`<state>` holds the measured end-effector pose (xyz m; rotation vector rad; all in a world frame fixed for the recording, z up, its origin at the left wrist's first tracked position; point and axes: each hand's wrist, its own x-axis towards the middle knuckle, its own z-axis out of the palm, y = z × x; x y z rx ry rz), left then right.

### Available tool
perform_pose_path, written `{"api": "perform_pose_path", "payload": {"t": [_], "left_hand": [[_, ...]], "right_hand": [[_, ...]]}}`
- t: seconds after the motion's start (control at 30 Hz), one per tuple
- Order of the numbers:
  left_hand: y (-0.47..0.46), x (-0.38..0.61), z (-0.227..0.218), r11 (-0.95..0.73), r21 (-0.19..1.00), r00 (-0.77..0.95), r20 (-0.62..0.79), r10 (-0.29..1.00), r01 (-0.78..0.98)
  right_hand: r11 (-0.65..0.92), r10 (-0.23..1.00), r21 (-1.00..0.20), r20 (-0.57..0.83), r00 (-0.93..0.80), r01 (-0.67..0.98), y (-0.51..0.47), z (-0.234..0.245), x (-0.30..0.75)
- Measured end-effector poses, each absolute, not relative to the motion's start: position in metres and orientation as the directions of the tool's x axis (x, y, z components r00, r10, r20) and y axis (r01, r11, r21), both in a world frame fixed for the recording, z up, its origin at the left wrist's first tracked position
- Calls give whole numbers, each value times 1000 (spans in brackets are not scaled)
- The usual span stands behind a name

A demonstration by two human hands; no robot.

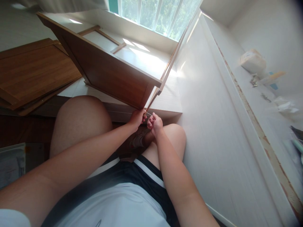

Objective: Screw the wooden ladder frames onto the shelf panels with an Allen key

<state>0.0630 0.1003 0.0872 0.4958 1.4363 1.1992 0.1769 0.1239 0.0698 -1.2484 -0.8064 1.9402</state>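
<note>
A brown wooden panel (106, 71) stands tilted on edge on a white board (165, 101) in front of my knees. My left hand (137, 118) is closed on the panel's lower right corner, where a thin wooden strip (170, 63) meets it. My right hand (155, 123) is a closed fist just to the right of that corner, pinching something too small to make out. Both hands nearly touch each other above my sandalled foot (138, 140).
More brown panels (30, 75) lie stacked at the left. A large white board (213, 126) runs along the right. A ledge (265, 88) at the right holds a tape roll and small hardware. A paper sheet (11, 164) lies at the lower left. A window is behind.
</note>
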Motion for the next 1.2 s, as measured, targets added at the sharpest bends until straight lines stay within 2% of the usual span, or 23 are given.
{"api": "perform_pose_path", "payload": {"t": [0.53,0.8,1.0,1.2], "left_hand": [[101,64,88,396,864,-262,-478,838,-310],[102,63,85,395,863,-266,-480,836,-315],[103,62,87,403,858,-278,-491,825,-318],[103,61,86,399,858,-272,-488,829,-323]], "right_hand": [[-488,873,-837,-469,-136,-246,128,68,183],[-277,948,-957,-259,-185,-81,123,62,179],[-235,955,-969,-216,-202,-73,122,61,179],[-174,965,-985,-171,-199,1,119,61,179]]}}
